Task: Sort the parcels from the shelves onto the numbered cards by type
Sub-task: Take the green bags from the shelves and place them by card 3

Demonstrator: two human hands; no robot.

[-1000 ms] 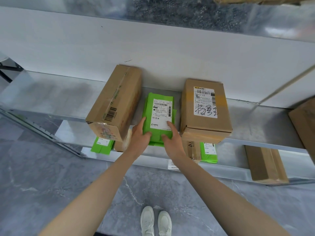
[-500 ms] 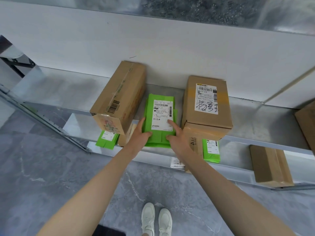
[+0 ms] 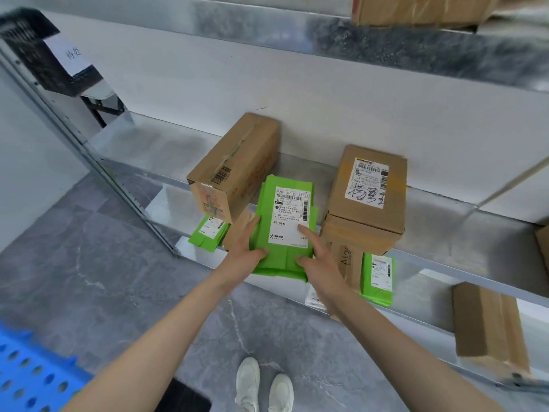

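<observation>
green parcel [image 3: 283, 233] was gripped at the shelf [image 3: 154, 150] front edge
left hand [image 3: 248, 257] and right hand [image 3: 322, 264] fingers clamped on it, between a long box [image 3: 234, 168] and a square box [image 3: 371, 191]; the lower shelf [image 3: 430, 282] held small green packets [image 3: 376, 278].

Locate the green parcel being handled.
Head view, centre: the green parcel is held by the left hand and right hand at the front edge of the shelf, between the long cardboard box on its left and the scribbled-label box on its right.
</observation>
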